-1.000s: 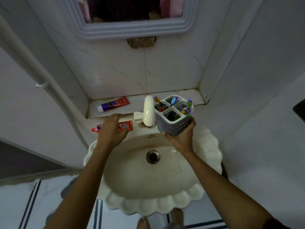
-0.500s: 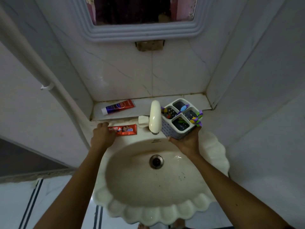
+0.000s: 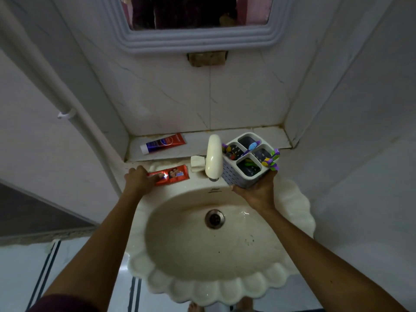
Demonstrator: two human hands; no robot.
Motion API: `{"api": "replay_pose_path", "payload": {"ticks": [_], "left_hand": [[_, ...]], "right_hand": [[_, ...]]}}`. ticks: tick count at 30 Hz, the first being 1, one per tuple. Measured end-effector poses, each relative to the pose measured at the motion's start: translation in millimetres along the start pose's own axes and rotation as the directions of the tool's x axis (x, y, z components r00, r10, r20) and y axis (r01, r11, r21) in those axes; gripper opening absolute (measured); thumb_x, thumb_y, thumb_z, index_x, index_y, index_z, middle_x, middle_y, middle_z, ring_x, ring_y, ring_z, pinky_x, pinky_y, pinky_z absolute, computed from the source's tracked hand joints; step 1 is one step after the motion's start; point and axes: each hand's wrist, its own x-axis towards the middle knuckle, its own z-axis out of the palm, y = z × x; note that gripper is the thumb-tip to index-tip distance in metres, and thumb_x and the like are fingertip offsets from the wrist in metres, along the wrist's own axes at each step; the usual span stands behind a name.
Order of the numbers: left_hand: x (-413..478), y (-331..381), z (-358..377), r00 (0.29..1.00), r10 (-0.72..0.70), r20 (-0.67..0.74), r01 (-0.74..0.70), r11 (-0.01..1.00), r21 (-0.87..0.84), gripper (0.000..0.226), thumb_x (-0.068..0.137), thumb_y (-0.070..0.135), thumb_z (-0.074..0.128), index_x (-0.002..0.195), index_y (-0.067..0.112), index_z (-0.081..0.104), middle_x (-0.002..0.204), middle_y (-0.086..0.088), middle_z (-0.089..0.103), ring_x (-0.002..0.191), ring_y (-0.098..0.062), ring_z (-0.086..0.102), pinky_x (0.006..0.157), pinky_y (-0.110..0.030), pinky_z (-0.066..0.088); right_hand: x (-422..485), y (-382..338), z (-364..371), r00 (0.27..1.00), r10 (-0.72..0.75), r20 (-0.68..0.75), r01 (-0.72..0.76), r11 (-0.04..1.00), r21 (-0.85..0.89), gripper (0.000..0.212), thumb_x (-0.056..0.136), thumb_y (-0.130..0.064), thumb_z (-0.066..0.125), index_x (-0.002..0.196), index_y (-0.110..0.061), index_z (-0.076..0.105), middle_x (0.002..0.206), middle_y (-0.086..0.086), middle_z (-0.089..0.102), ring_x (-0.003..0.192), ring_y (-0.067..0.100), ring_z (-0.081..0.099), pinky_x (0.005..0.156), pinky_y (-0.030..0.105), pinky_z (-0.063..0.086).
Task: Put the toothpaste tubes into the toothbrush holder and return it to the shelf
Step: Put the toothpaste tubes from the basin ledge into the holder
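Observation:
My right hand (image 3: 256, 192) grips a grey four-compartment toothbrush holder (image 3: 245, 163) from below, just right of the tap; several colourful brushes stand in it. A red toothpaste tube (image 3: 174, 174) lies on the sink's back rim, and my left hand (image 3: 139, 179) closes on its left end, which the fingers cover. A second tube, red and blue (image 3: 163, 143), lies on the tiled shelf (image 3: 265, 132) behind the sink, untouched.
A cream tap (image 3: 213, 157) stands between my hands at the back of the scalloped sink (image 3: 297, 203). Walls close in the shelf on both sides. A mirror frame (image 3: 195, 42) hangs above, and a white pipe (image 3: 56, 86) runs down the left wall.
My left hand slid left along the red tube from its middle to its left end. The holder in my right hand stayed beside the tap. The view shifted slightly.

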Motion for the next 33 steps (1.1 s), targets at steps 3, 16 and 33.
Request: {"api": "replay_pose_path", "payload": {"ticks": [3, 16, 33], "left_hand": [[-10, 4, -15, 0.996, 0.020, -0.084, -0.027, 0.996, -0.083, 0.045, 0.077, 0.053, 0.065, 0.081, 0.008, 0.063, 0.104, -0.022, 0.061, 0.087, -0.032, 0.058, 0.081, -0.042, 0.048], [-73, 189, -130, 0.794, 0.528, -0.301, -0.557, 0.830, -0.013, 0.031, 0.085, 0.034, 0.063, 0.106, 0.011, 0.066, 0.095, -0.002, 0.065, 0.082, -0.009, 0.057, 0.076, -0.026, 0.044], [-68, 295, -80, 0.874, 0.481, 0.067, -0.484, 0.853, 0.197, 0.019, 0.074, 0.020, 0.067, 0.066, 0.007, 0.055, 0.067, -0.006, 0.061, 0.050, -0.014, 0.057, 0.043, -0.023, 0.042]], "right_hand": [[-4, -4, 3, 1.000, 0.016, -0.005, -0.017, 1.000, -0.025, 0.104, 0.051, 0.009, 0.093, 0.131, -0.001, 0.028, 0.133, 0.013, 0.054, 0.106, 0.000, 0.060, 0.080, 0.007, 0.051], [-7, -8, 3, 1.000, -0.019, -0.002, 0.019, 0.999, -0.046, 0.092, 0.049, 0.008, 0.092, 0.109, -0.034, 0.037, 0.112, -0.014, 0.059, 0.098, -0.015, 0.060, 0.077, 0.009, 0.052], [5, -4, -4, 0.987, 0.101, 0.126, -0.104, 0.994, 0.015, 0.113, 0.047, -0.024, 0.096, 0.141, -0.014, 0.033, 0.134, -0.001, 0.056, 0.120, 0.012, 0.059, 0.095, 0.042, 0.056]]}}
